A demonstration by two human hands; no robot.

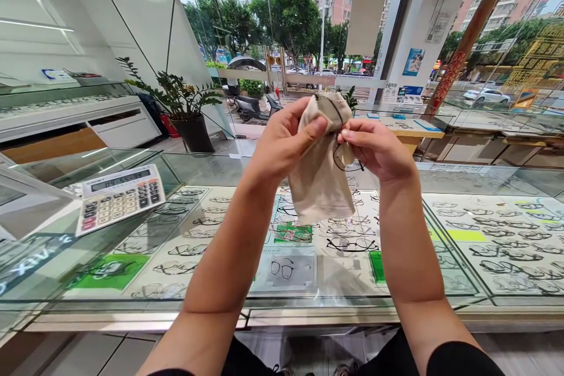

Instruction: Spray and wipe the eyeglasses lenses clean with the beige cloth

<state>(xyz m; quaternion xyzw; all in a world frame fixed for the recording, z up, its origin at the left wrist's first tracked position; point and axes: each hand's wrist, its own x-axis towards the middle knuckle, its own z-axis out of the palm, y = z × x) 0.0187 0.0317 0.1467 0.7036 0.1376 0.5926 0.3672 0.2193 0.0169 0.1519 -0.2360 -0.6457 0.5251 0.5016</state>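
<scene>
I hold a pair of thin dark-framed glasses up in front of me, above a glass display counter. My left hand pinches a beige cleaning cloth against the upper part of the glasses; most of the cloth hangs down below. My right hand is closed on the frame, with one lens showing under its fingers. The upper lens is wrapped in the cloth and mostly hidden.
A calculator lies on the counter at the left. Under the glass lie several rows of spectacle frames on trays. A potted plant stands behind the counter, and shop windows face a street with parked scooters.
</scene>
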